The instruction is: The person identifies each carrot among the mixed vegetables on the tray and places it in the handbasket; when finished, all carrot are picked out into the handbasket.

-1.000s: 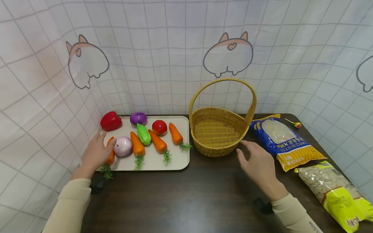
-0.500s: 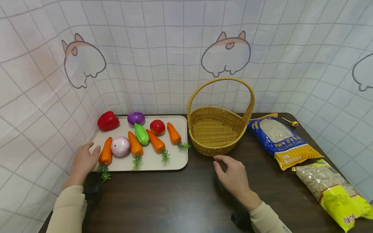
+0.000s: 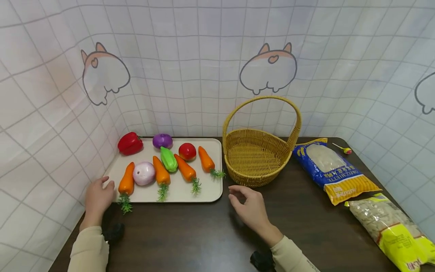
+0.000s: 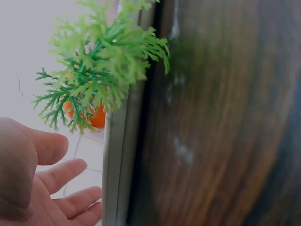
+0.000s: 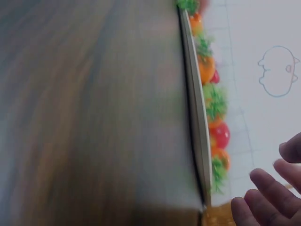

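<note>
My left hand (image 3: pixel 99 198) is at the left front corner of a cream tray (image 3: pixel 204 194), its fingers relaxed beside a carrot (image 3: pixel 127 184) with a green frilly top. In the left wrist view the carrot's leaves (image 4: pixel 101 70) show just above the thumb, and the fingers hold nothing. My right hand (image 3: pixel 251 207) hovers over the dark table, near the tray's right front corner and in front of a wicker basket (image 3: pixel 253 177). Its fingers are loosely bent with nothing between them, as the right wrist view of the fingers (image 5: pixel 268 193) also shows.
On the tray lie a red bell pepper (image 3: pixel 130 143), a purple onion (image 3: pixel 162 141), a pale round vegetable (image 3: pixel 144 173), a green vegetable (image 3: pixel 168 159), a tomato (image 3: pixel 187 151) and more carrots. Right of the basket lie a blue pasta bag (image 3: pixel 331 166), a yellow bag (image 3: pixel 391 226) and a lollipop (image 3: pixel 346 150).
My right hand has moved left from the basket's right side to near the tray's right front corner. My left hand has drawn back from over the leftmost carrot to the tray's left edge.
</note>
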Motion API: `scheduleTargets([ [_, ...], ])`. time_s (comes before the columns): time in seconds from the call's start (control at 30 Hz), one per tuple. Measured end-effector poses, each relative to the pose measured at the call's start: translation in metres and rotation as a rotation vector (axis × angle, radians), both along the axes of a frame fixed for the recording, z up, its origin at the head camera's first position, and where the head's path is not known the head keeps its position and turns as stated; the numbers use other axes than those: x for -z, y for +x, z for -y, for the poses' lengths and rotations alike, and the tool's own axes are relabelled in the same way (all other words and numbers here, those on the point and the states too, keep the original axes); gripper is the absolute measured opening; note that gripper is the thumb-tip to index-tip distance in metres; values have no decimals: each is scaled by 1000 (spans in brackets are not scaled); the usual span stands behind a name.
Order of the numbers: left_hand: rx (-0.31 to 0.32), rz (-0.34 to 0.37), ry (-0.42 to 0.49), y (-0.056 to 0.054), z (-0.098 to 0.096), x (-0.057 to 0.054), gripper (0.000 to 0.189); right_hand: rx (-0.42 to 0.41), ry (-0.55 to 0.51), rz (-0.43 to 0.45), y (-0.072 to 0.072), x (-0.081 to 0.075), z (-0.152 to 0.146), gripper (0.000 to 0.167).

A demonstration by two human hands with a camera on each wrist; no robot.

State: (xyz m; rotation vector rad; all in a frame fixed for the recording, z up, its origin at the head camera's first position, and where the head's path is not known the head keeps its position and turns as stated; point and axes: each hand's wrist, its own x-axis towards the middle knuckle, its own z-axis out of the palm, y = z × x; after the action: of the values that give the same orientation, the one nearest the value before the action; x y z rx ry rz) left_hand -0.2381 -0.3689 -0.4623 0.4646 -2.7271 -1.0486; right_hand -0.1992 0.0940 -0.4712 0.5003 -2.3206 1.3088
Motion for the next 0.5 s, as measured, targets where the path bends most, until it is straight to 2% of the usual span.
scheduleTargets([
  [0.1,-27,16,109,1,1,2,56,-15,-49,59,-3,1,12,25],
  [0.17,-51,13,178,3,1,4,56,-27,-83,68,-5,1,20,27],
  [0.23,-79,-1,208,5,0,4,55,-38,-108,67,-7,1,29,29],
  [0.33,-68,-25,177,7,1,7,53,-47,-137,42,-11,2,43,33],
  [0.5,58,7,64,5,6,17,56,-2,-156,12,-24,2,67,36],
])
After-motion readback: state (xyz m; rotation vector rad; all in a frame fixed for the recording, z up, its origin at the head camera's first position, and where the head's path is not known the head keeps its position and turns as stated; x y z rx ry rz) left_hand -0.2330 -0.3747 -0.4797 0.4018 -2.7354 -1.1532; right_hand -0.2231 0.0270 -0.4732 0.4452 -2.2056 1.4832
